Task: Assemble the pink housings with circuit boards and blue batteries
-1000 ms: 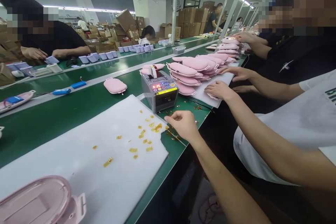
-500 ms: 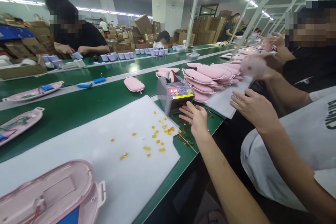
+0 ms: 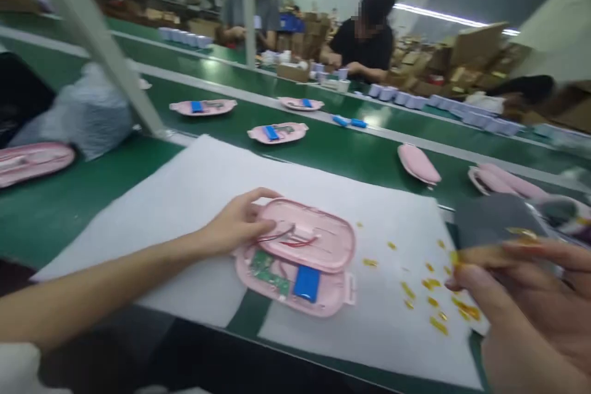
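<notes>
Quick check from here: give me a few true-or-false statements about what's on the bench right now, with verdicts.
The left hand touches the open pink plastic oval case: true.
A blue rectangular battery lies in the case's lower half beside a green circuit board: true.
The right hand holds the battery: false; it seems to pinch a small amber tape piece.
The case lies on the bare green belt: false; it lies on a white foam sheet.

No words, labels or numbers can be read anywhere here.
</notes>
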Available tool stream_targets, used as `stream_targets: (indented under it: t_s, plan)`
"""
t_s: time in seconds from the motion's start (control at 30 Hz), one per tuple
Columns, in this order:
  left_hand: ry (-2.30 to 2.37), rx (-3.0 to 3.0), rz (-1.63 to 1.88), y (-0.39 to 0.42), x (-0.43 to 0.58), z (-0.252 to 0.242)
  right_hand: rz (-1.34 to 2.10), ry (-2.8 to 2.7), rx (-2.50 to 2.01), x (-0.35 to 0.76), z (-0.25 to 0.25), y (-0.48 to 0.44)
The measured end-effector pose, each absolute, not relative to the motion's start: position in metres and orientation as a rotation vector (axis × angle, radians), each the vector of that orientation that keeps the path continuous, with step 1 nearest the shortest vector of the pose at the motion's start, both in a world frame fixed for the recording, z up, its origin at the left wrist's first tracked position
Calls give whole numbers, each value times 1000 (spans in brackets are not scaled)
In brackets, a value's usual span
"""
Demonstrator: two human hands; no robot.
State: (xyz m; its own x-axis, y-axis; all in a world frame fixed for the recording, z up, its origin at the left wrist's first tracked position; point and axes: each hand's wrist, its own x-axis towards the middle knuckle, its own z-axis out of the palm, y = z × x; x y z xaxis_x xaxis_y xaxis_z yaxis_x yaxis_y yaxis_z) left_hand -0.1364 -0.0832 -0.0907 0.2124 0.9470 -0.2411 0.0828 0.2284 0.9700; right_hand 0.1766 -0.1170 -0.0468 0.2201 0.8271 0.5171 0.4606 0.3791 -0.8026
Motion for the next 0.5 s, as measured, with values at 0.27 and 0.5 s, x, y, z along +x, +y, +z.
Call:
stream_targets:
  t_s: [0.27,0.5]
  plan:
    - [1033,1154,910,-81,-147,-106,586,-2476,-1087,46,-44,-58]
    - [964,1145,951,-87,-154,-116,349,-2535,-1225,29,-55,-61]
